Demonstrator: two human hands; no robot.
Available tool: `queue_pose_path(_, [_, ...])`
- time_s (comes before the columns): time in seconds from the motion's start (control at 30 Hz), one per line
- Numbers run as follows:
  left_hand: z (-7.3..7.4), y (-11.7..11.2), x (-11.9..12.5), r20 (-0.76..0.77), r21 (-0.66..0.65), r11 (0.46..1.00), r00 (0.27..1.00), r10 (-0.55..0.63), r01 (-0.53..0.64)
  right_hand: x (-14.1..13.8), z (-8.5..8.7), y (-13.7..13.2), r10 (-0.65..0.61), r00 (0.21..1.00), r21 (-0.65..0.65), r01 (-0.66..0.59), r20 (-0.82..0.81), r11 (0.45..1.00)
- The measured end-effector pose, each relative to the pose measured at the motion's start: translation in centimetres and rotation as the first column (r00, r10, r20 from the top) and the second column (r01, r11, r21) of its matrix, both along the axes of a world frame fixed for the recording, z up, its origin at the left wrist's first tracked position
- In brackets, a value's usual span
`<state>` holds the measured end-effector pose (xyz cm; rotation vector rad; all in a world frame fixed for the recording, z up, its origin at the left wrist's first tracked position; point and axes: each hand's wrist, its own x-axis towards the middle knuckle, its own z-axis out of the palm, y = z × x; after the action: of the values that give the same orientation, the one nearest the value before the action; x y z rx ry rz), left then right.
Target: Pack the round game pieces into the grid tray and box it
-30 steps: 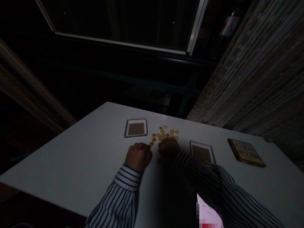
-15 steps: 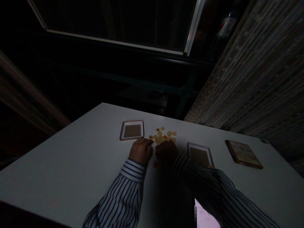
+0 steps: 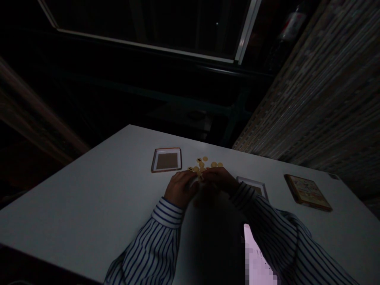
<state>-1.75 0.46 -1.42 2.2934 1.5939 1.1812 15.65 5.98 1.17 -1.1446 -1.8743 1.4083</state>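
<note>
Several round, pale wooden xiangqi pieces [image 3: 202,164] lie in a loose group on the white table, some marked with dark characters. My left hand [image 3: 180,187] is at the near left side of the group, its fingers and thumb curved around a xiangqi piece [image 3: 200,176]. From the right, my right hand [image 3: 221,179] reaches in with bent fingers, and its fingertips meet the same piece. Shadow hides much of the right palm and thumb. Both hands are close together, just above the tabletop.
A shallow tray [image 3: 152,161] with a brown inside lies left of the pieces. Another shallow tray [image 3: 264,190] is partly behind my right sleeve. Farther right lies a flat patterned box [image 3: 308,192]. A bead-like curtain [image 3: 297,103] hangs beyond the table's right edge.
My right hand has shifted slightly right and its fingers now point left toward my left hand. The left thumb has come apart from the fingers, with a piece between the hands.
</note>
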Motion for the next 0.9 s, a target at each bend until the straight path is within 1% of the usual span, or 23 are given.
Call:
queue_pose_path(0.13, [0.0, -0.1, 0.3, -0.011, 0.026, 0.999, 0.999, -0.034, 0.035, -0.3, -0.2, -0.2, -0.034, 0.999, -0.045, 0.033, -0.001, 0.998])
queue_pose_path(0.27, [0.1, -0.2, 0.4, -0.012, 0.046, 0.998, 0.999, -0.048, 0.049, -0.6, -0.3, -0.5, -0.027, 1.0, -0.102, 0.027, -0.004, 0.994])
queue_pose_path(0.43, [0.2, -0.2, 0.5, -0.04, -0.005, 0.999, 0.998, -0.051, 0.051, -0.8, -0.2, -0.8, -0.025, 1.0, -0.134, 0.025, 0.007, 0.991])
queue_pose_path(0.53, [0.2, -0.2, 0.5, -0.049, -0.017, 0.999, 0.997, -0.053, 0.052, -0.7, -0.2, -0.9, -0.033, 0.999, -0.126, 0.034, 0.014, 0.991])
queue_pose_path(0.63, [0.1, -0.2, 0.4, -0.063, -0.018, 0.999, 0.997, -0.052, 0.051, -0.4, -0.1, -1.0, -0.019, 0.999, -0.08, 0.021, 0.031, 0.997])
queue_pose_path(0.7, [0.1, -0.2, 0.3, -0.092, -0.035, 0.999, 0.995, -0.044, 0.04, 0.1, -0.2, -1.0, -0.014, 0.998, -0.019, 0.015, 0.059, 1.0])
queue_pose_path(0.8, [0.0, -0.2, 0.2, -0.156, -0.076, 0.997, 0.987, -0.03, 0.018, 1.2, -0.1, -1.4, -0.008, 0.987, 0.14, -0.015, 0.159, 0.99])
queue_pose_path(0.9, [0.0, -0.2, 0.2, -0.227, -0.135, 0.991, 0.973, -0.042, 0.012, 2.0, 0.2, -2.3, -0.029, 0.944, 0.295, -0.074, 0.33, 0.952])
